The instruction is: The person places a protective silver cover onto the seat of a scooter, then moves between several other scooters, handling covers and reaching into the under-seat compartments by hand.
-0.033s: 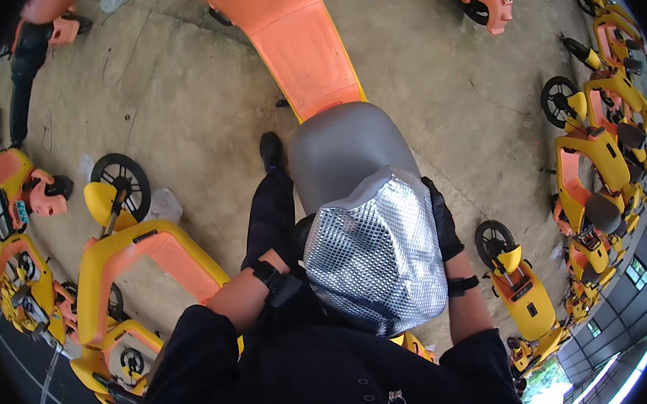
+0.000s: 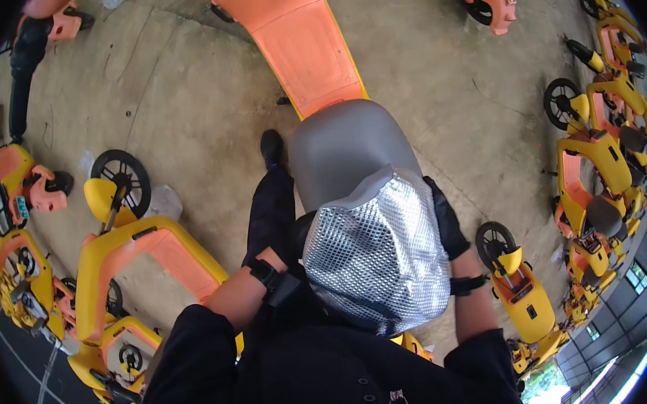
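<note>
A silver, mesh-patterned seat cover (image 2: 378, 251) lies over the rear part of a grey scooter seat (image 2: 349, 142). Its front edge is raised in a peak, and the front of the seat shows bare. At the cover's left edge is my left hand (image 2: 305, 234) in a black glove, its fingers hidden behind the cover. My right hand (image 2: 450, 222), also in a black glove, is closed against the right edge, with fingertips partly tucked behind the material. The seat belongs to an orange and yellow scooter (image 2: 307, 57) stretching away in front of me.
A yellow and orange scooter frame (image 2: 142, 241) with a black wheel stands close on my left. Another yellow scooter (image 2: 529, 303) is near my right. Rows of scooters (image 2: 593, 155) line the right side. My shoe (image 2: 272, 146) rests on the concrete floor left of the seat.
My right hand and wrist have shifted slightly right and down along the cover's edge. The cover's right side bulges out a little more.
</note>
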`<state>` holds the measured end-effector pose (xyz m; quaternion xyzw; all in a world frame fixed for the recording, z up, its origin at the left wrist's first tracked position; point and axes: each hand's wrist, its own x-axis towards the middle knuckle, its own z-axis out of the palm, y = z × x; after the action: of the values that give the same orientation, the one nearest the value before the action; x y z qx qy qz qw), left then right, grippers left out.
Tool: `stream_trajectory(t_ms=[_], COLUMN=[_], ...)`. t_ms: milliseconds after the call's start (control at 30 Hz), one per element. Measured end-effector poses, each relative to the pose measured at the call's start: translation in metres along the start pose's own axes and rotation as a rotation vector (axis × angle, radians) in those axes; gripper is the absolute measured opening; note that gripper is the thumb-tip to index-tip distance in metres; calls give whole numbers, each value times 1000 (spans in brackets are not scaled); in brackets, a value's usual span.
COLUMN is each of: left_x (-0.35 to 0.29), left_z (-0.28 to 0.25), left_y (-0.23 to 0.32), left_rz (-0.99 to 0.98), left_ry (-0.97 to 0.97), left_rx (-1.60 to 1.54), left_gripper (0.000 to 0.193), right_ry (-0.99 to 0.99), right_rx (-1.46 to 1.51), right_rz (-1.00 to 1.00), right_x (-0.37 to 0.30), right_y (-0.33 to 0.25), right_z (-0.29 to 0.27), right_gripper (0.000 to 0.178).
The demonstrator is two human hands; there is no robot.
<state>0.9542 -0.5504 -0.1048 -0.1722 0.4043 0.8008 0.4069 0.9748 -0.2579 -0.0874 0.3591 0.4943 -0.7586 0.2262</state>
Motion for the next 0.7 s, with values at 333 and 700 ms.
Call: stream_trajectory(t_ms=[333,700], left_x=[1,-23], left_z=[34,86], left_y=[123,146], left_rz=[-39,245], left_ry=[-284,-702], left_rx=[17,487], left_gripper=[31,32], right_ry=[-645,-180], right_rx=[-470,-996], right_rz=[452,-308], right_x=[26,-89], right_y=[-160,-204], right_z=[22,62], right_gripper=[56,52])
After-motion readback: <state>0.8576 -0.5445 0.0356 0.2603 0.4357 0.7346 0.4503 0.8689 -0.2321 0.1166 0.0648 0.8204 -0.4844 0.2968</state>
